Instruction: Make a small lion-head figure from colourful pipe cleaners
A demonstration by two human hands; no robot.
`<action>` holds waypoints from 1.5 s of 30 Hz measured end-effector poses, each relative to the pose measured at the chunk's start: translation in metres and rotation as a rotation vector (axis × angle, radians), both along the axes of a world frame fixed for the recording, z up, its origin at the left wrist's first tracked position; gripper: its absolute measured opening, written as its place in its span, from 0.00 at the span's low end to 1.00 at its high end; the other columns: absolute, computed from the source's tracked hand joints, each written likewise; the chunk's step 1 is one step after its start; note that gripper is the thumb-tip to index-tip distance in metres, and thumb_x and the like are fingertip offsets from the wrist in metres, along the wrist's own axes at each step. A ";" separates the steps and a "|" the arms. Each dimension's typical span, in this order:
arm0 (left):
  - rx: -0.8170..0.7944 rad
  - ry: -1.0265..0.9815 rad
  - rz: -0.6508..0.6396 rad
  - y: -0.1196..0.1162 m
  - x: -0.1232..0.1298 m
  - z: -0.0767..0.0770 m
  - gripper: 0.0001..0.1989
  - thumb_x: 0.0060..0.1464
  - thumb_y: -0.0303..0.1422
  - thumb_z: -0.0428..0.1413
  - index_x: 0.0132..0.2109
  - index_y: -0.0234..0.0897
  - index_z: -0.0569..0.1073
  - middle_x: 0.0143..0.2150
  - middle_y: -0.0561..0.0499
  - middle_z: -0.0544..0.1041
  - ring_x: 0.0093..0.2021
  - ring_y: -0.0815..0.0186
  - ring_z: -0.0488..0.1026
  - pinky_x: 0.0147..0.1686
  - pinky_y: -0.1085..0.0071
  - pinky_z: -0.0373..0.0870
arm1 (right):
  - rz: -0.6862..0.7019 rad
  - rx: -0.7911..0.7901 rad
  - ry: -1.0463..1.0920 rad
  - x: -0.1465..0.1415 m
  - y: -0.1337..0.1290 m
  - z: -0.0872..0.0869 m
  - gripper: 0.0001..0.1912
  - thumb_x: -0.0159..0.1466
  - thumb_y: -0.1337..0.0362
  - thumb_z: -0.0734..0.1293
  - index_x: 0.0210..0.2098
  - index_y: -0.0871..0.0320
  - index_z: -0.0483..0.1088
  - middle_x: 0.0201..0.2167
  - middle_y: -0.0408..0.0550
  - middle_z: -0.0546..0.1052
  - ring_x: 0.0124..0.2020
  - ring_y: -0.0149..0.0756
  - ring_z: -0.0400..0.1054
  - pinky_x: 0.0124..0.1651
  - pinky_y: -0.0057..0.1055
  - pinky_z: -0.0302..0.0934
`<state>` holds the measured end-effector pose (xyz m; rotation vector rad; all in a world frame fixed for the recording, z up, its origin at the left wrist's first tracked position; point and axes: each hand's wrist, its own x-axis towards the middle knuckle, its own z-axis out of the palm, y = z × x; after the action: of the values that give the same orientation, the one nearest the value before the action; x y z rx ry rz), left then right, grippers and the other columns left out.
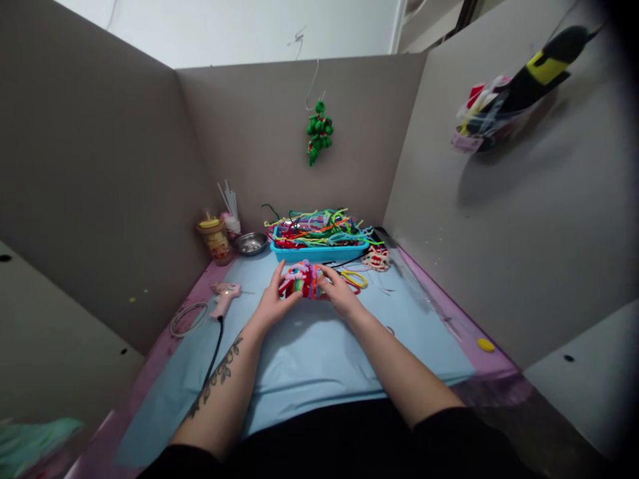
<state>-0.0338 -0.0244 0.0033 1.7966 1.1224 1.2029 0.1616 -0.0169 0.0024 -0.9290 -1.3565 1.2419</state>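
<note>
Between my two hands is a small multicoloured pipe-cleaner piece [305, 279], fuzzy and striped in red, purple, orange and green. My left hand [277, 296] grips its left side, with the thumb along the near face. On the right side, the fingers of my right hand [339, 290] close around it. The piece is held above the blue cloth, and my fingers cover its two ends. Just behind my right hand lie scissors [355, 279] with yellow and red handles.
A blue tray [319, 255] of loose pipe cleaners stands at the back. At left are a pink glue gun [225, 299], a metal bowl [251, 243] and a lidded cup [215, 239]. A beige-and-red fuzzy piece [377, 259] lies right of the tray. Grey partitions enclose the table.
</note>
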 end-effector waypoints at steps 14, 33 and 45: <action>-0.096 -0.202 0.009 0.001 0.006 -0.001 0.38 0.51 0.46 0.60 0.65 0.37 0.60 0.58 0.40 0.72 0.55 0.54 0.71 0.55 0.56 0.68 | -0.026 0.167 -0.032 -0.005 -0.002 -0.002 0.30 0.56 0.56 0.71 0.56 0.53 0.63 0.56 0.52 0.69 0.52 0.43 0.69 0.53 0.40 0.65; -0.064 -0.056 0.120 0.006 0.003 -0.009 0.28 0.47 0.40 0.60 0.55 0.35 0.70 0.52 0.43 0.76 0.50 0.55 0.73 0.51 0.58 0.69 | -0.247 0.303 -0.359 -0.015 -0.005 -0.007 0.20 0.55 0.63 0.66 0.47 0.55 0.66 0.46 0.49 0.72 0.49 0.42 0.66 0.55 0.42 0.60; -0.062 0.030 0.153 0.001 0.009 -0.009 0.26 0.46 0.35 0.59 0.54 0.36 0.69 0.53 0.43 0.75 0.47 0.57 0.75 0.47 0.61 0.72 | -0.303 0.381 -0.425 -0.018 -0.009 -0.006 0.20 0.52 0.66 0.66 0.46 0.54 0.66 0.44 0.50 0.71 0.48 0.44 0.65 0.55 0.45 0.60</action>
<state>-0.0246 -0.0232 -0.0054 1.7124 1.3203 1.2180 0.1438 -0.0261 -0.0033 -1.1088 -1.6355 0.5441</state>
